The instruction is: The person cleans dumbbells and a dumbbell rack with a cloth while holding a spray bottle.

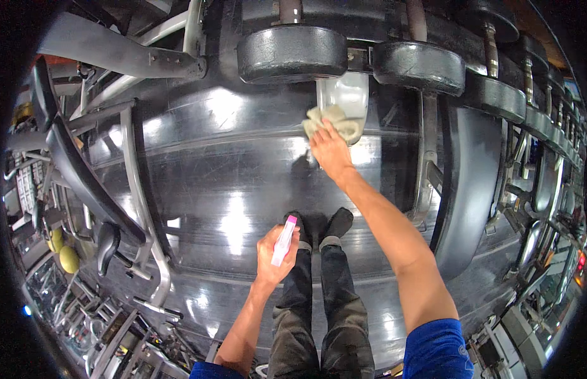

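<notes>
In my right hand (332, 149) is a crumpled beige cloth (335, 124), pressed against the lower end of a light grey metal leg (343, 92) of the dumbbell rack. The leg comes down below two black round-headed dumbbells (292, 53). My left hand (274, 251), held lower and nearer to my body, is wrapped around a spray bottle whose white and pink trigger head (285, 241) points away from me. The bottle's body is hidden by my fingers.
More dumbbells (496, 97) line the rack to the right. A padded bench (468, 189) stands at right, and a machine with a black seat pad (92, 184) and metal frame (137, 170) at left. Dark, glossy flooring (203, 175) reflects the lights.
</notes>
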The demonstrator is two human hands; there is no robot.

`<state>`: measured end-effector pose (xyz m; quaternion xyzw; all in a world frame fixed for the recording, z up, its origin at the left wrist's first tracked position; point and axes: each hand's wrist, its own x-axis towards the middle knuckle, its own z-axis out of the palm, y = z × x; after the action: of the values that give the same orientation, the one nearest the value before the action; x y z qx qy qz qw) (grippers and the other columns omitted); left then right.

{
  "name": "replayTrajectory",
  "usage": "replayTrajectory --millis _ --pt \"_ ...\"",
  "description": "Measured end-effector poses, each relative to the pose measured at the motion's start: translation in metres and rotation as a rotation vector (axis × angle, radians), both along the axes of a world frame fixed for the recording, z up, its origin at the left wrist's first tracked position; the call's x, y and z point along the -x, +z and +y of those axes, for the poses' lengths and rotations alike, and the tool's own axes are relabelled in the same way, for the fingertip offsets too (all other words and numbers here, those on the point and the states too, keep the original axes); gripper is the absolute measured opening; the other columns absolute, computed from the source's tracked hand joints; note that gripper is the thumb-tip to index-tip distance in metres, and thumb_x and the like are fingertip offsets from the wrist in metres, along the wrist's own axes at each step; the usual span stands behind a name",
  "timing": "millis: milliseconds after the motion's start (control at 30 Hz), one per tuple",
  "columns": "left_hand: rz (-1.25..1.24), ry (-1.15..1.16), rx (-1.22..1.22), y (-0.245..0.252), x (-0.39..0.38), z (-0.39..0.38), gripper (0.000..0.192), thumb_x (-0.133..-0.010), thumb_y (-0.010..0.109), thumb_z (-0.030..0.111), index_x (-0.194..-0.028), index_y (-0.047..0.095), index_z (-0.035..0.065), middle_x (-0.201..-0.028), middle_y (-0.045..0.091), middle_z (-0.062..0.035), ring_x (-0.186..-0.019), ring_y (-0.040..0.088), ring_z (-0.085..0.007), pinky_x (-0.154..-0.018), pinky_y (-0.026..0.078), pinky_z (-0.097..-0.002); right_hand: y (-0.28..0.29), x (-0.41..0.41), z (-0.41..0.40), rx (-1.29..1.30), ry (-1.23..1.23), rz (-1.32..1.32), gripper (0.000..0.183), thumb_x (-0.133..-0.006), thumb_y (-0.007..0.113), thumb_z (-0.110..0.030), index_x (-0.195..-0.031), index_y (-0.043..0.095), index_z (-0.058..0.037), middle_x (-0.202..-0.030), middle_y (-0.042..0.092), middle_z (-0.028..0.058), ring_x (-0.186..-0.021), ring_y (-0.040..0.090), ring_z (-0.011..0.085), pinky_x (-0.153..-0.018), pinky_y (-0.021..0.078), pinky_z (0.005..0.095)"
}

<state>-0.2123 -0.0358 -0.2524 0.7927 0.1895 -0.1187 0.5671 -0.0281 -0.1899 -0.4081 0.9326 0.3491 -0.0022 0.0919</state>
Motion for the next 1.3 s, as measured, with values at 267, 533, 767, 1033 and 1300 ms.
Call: replayTrajectory --millis 267,533,767,1033,1300 --pt "-0.019 -0.053 -0.031 0.000 0.002 -0.009 0.012 -0.082 0.064 -0.003 -0.093 0.066 0.0007 -0.080 0.066 -0.0123 -0.069 0.067 -0.0206 -0.063 0.051 -0.0305 -0.040 0.054 -0.045 -0.316 -0.124 0.432 0.019 -0.086 0.055 -0.011 -0.099 0.068 -0.0182 -0.105 0.066 -0.0015 -0.110 0.059 0.0170 -0.104 0.0423 0.0371" --pt "-0.017 -0.065 -0.014 0.004 0.007 -0.006 0.012 -0.081 0.064 -0.003 -0.092 0.066 0.0003 -0.079 0.065 -0.0122 -0.069 0.066 -0.0214 -0.063 0.051 -0.0308 0.059 -0.007 -0.060 -0.957 -0.238 0.083 0.041 -0.076 0.062 0.003 -0.111 0.065 -0.0189 -0.119 0.059 0.0041 -0.111 0.058 0.0260 -0.089 0.0531 0.0409" --pt "-0.023 -0.105 -0.030 0.003 0.003 -0.010 0.012 -0.082 0.065 -0.002 -0.093 0.066 0.0003 -0.079 0.065 -0.0122 -0.068 0.065 -0.0210 -0.063 0.051 -0.0307 0.053 -0.055 -0.033 -0.822 -0.504 -0.176 0.049 -0.074 0.061 0.008 -0.117 0.065 -0.0169 -0.139 0.050 0.0070 -0.129 0.045 0.0312 -0.107 0.0416 0.0406" --pt "0.014 -0.094 -0.022 0.013 0.002 0.001 0.012 -0.083 0.064 -0.001 -0.095 0.067 -0.0001 -0.079 0.066 -0.0108 -0.067 0.064 -0.0168 -0.062 0.050 -0.0294 0.020 0.024 -0.032 -0.928 -0.525 0.038 0.057 -0.075 0.052 0.017 -0.120 0.065 -0.0147 -0.142 0.049 0.0060 -0.134 0.041 0.0328 -0.108 0.0420 0.0403" --pt "-0.119 -0.195 -0.032 0.040 0.003 -0.009 0.007 -0.089 0.063 0.005 -0.095 0.066 0.0025 -0.073 0.062 -0.0004 -0.059 0.047 -0.0041 -0.053 0.041 -0.0226 -0.050 0.134 -0.063 -0.950 -0.947 0.547 0.046 -0.080 0.054 0.008 -0.121 0.063 -0.0118 -0.135 0.053 0.0125 -0.118 0.056 0.0265 -0.096 0.0496 0.0345"
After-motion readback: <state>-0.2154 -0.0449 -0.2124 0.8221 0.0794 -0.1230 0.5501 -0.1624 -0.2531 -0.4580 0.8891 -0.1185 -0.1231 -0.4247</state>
